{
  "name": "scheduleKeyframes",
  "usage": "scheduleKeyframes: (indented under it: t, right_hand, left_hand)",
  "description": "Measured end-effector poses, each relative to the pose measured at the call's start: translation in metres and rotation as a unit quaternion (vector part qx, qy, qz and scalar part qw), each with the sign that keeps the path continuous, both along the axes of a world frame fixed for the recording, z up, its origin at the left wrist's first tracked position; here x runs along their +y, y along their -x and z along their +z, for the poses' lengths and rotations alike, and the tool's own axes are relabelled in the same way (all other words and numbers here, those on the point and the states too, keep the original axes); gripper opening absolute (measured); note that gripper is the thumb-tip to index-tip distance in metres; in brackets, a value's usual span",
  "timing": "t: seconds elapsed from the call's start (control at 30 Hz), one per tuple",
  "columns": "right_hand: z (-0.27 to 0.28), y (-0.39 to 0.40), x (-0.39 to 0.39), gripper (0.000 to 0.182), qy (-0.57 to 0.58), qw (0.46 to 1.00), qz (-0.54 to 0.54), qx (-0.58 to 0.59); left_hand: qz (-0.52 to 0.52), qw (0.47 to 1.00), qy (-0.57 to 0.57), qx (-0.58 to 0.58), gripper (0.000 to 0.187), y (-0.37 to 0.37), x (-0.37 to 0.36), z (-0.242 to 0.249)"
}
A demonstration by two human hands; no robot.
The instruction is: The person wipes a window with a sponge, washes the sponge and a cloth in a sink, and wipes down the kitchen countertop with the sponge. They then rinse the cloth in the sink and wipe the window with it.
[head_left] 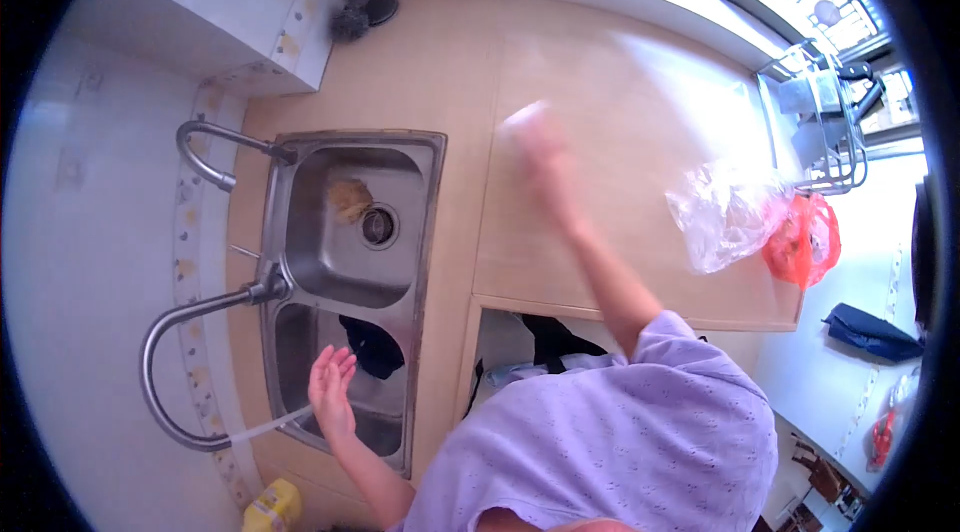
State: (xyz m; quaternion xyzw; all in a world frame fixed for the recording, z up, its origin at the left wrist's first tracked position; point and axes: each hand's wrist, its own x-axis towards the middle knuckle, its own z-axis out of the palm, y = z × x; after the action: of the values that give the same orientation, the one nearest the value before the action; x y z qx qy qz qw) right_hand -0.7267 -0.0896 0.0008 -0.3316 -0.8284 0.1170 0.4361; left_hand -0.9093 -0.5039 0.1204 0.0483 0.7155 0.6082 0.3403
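My left hand [333, 387] is over the lower sink basin [290, 332], palm up and fingers stretched out, with nothing in it. Beside it, a thin stream of water [270, 426] runs from the large curved tap [150, 362] toward its wrist side. A dark blue cloth [375, 347] lies in that basin, just past my fingers. Over the wooden countertop [590, 202], my right hand [543, 157] is smeared by motion. At its fingertips is a small white thing [525, 117], too blurred to name.
The other basin contains a tan crumpled piece [350, 200] beside its drain [379, 225]. A clear plastic bag [725, 217] and a red bag [803, 240] lie at the counter's right end, near a wire rack [830, 122]. A yellow bottle [272, 507] stands bottom left.
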Motion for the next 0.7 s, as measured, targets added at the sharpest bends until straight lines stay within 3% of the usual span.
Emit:
scheduleKeyframes:
  t: [0.03,0.1,0.13,0.23,0.27,0.3,0.33,0.37,0.4,0.43,0.47,0.5,0.6,0.63,0.67,0.7]
  right_hand:
    - [-0.003,-0.032,0.053,0.036,-0.026,0.994,-0.108,-0.019]
    - [-0.026,-0.104,0.149,0.041,-0.033,0.927,-0.346,-0.142]
    - [-0.019,-0.104,0.163,0.041,0.104,0.876,-0.454,-0.130]
    - [-0.048,-0.040,0.205,0.049,0.010,0.956,-0.283,-0.069]
    - [-0.051,0.002,0.203,0.050,-0.002,0.970,-0.219,-0.103]
    - [-0.027,0.048,0.181,0.046,0.065,0.988,-0.110,-0.081]
    - [-0.028,0.084,0.157,0.046,0.033,0.997,0.009,-0.067]
    - [-0.020,0.118,0.120,0.046,0.105,0.988,0.052,-0.100]
    - [-0.010,0.132,0.070,0.045,0.059,0.987,0.116,-0.096]
    - [-0.036,0.147,0.031,0.046,0.061,0.980,0.182,-0.050]
    - [-0.024,0.140,-0.008,0.049,0.084,0.958,0.249,-0.112]
    - [-0.014,0.131,-0.033,0.053,0.172,0.933,0.300,-0.097]
    - [-0.003,0.103,0.010,0.052,0.125,0.969,0.213,-0.012]
    - [-0.034,0.088,0.066,0.049,0.069,0.984,0.157,0.038]
    - [-0.003,0.068,0.105,0.044,0.078,0.987,0.112,0.081]
    - [-0.006,0.047,0.149,0.044,0.024,0.999,-0.027,0.015]
  left_hand:
    - [0.005,1.000,0.010,-0.003,0.036,0.001,-0.002,0.000]
    - [0.017,0.999,0.029,-0.008,0.036,0.002,-0.008,0.000]
    - [0.021,0.999,0.035,-0.014,0.036,0.000,-0.011,-0.001]
    - [0.028,0.998,0.041,-0.027,0.035,-0.004,-0.015,-0.007]
    - [0.030,0.998,0.044,-0.028,0.035,-0.006,-0.011,-0.007]
    - [0.033,0.998,0.046,-0.029,0.035,-0.007,-0.004,-0.005]
    - [0.035,0.998,0.049,-0.031,0.034,-0.008,0.002,-0.004]
    - [0.033,0.998,0.048,-0.030,0.034,-0.007,0.007,-0.004]
    - [0.031,0.998,0.046,-0.028,0.033,-0.005,0.014,-0.004]
    - [0.029,0.998,0.042,-0.026,0.033,-0.004,0.020,-0.003]
    - [0.022,0.999,0.040,-0.024,0.033,-0.004,0.024,-0.003]
    - [0.013,0.999,0.039,-0.020,0.032,-0.001,0.028,-0.003]
    - [0.004,0.999,0.036,-0.009,0.031,0.007,0.029,-0.002]
    - [0.008,0.999,0.038,-0.008,0.031,0.006,0.025,-0.002]
    - [0.019,0.999,0.046,-0.012,0.031,0.006,0.018,-0.004]
    - [0.031,0.998,0.052,-0.013,0.031,0.006,0.010,-0.010]
